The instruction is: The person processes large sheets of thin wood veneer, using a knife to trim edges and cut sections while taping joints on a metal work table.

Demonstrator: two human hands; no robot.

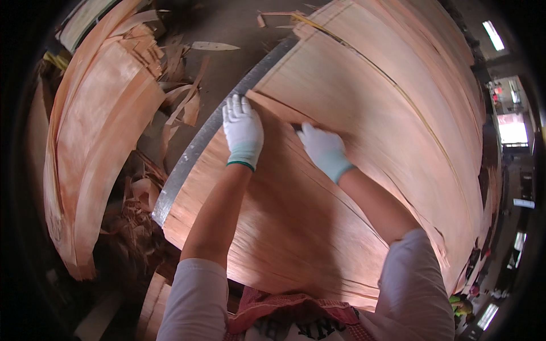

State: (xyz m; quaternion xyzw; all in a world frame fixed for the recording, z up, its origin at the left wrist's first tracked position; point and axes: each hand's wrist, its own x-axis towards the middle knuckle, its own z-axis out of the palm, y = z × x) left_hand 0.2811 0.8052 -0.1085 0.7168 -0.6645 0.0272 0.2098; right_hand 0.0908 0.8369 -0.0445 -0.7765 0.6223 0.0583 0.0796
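Note:
Before me lies a broad wood veneer sheet [290, 217] on a stack of veneer. My left hand [243, 123], in a white knitted glove with a green cuff, presses flat on the sheet near its far left corner, fingers together. In a matching glove, my right hand [322, 147] is closed around a small dark tool [297, 127]; most of it is hidden, so its kind is unclear. That hand is at the sheet's long right edge. A narrow veneer strip [273, 106] runs along this edge between both hands. Paler veneer [362, 102] spreads out beyond it.
A dark metal edge [187, 166] borders the work surface on the left. Another veneer pile [102, 111] stands farther left. Veneer scraps [143, 213] litter the floor between them. One long yellowish strip [401, 91] crosses the pale veneer at right.

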